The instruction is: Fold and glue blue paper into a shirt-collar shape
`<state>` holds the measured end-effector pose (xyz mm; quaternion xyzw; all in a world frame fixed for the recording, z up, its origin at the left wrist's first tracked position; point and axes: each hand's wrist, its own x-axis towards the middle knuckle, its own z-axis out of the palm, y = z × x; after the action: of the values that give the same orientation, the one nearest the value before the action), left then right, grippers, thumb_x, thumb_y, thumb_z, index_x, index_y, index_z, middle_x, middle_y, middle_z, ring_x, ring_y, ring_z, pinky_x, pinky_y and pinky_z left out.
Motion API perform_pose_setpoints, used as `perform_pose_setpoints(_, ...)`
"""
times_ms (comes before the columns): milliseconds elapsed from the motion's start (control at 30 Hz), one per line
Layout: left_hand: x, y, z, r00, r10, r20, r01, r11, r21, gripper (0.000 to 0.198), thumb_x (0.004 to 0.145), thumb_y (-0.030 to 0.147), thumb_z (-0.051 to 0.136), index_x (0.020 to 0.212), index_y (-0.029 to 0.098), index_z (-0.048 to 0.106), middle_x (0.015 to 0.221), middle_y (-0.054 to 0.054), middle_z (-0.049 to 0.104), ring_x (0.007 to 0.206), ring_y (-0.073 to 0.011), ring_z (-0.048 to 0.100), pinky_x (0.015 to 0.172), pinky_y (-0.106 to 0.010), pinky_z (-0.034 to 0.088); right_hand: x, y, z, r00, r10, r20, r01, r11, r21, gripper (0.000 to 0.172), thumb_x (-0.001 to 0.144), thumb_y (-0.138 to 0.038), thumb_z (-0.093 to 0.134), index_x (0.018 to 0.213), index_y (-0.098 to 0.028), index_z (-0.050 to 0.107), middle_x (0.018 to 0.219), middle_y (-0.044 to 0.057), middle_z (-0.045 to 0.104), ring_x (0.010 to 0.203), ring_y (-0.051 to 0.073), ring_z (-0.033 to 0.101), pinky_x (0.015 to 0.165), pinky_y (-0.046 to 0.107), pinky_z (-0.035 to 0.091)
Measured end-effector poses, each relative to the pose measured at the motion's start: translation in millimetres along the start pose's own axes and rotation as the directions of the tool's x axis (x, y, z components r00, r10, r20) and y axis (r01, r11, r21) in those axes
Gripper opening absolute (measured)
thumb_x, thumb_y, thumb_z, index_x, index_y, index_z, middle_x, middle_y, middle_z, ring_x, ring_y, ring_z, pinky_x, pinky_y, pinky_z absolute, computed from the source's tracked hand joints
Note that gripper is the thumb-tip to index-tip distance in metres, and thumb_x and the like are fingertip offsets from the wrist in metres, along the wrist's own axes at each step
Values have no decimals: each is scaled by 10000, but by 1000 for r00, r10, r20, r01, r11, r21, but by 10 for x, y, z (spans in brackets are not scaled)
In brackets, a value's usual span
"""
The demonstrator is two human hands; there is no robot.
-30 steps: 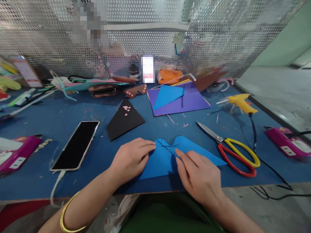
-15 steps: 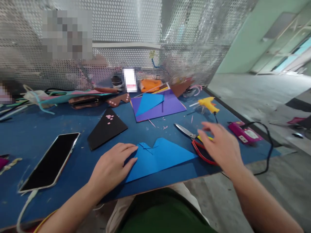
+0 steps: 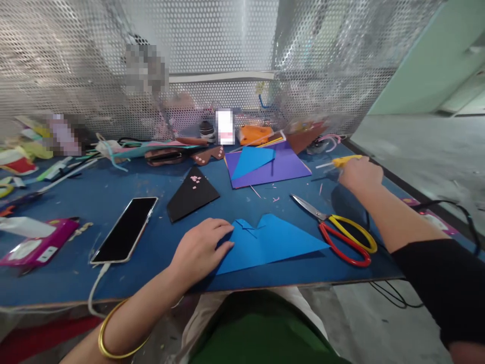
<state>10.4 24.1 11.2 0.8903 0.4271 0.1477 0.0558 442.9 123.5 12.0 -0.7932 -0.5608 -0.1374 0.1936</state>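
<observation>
A folded blue paper shape (image 3: 273,242) lies near the front edge of the blue table (image 3: 76,197). My left hand (image 3: 200,248) rests flat on its left part, fingers stretched out and pressing it down. My right hand (image 3: 359,173) is stretched far to the right and closed around the yellow glue gun (image 3: 341,162), whose nozzle points left. Red and yellow scissors (image 3: 341,235) lie between the paper and my right arm.
A phone (image 3: 125,230) on a cable lies at the left. A black paper triangle (image 3: 191,194) and purple and blue sheets (image 3: 265,164) lie further back. Pink packets sit at both sides. A perforated metal screen (image 3: 212,55) closes off the back. Craft clutter lines it.
My right hand left the blue paper, passed over the scissors and closed on the yellow glue gun at the right. My left hand stayed on the paper.
</observation>
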Motion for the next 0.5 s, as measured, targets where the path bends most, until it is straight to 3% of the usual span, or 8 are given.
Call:
perform_pose_setpoints(167,207,-75,1,997,79,-2,-79,996,-42,257,893,196,628,1143,194,688,1183,-64,716,1097,-243,653,909,-395,562,-57,38,-30,998,58,41,-52,990,-134,428,1065,-331,301,1213,-106,634,1333,91,574,1073,216,631,882,399,516)
perform_pose_setpoints(267,345,-119,42,991,132,27,-130,989,-68,297,865,199,678,1161,192,682,1189,-60,719,1124,-237,649,943,-387,548,-68,28,-106,999,31,10,-29,989,-148,727,1028,-440,104,1170,52,620,1234,189,622,1067,279,652,788,383,455)
perform_pose_setpoints(367,429,-151,83,984,173,39,-169,981,-91,274,868,229,694,1139,192,695,1152,-58,727,1087,-235,659,917,-385,552,-73,20,-210,999,-6,-35,2,992,-128,987,874,-573,5,1139,199,560,1065,298,641,1082,381,634,686,447,387)
perform_pose_setpoints(500,456,-169,120,980,197,27,-193,976,-103,206,891,244,673,1087,203,722,1093,-60,720,1007,-235,662,816,-368,558,-148,37,-371,995,-19,-102,10,996,-84,880,887,-544,123,1291,138,506,1155,309,626,1150,367,611,696,433,394)
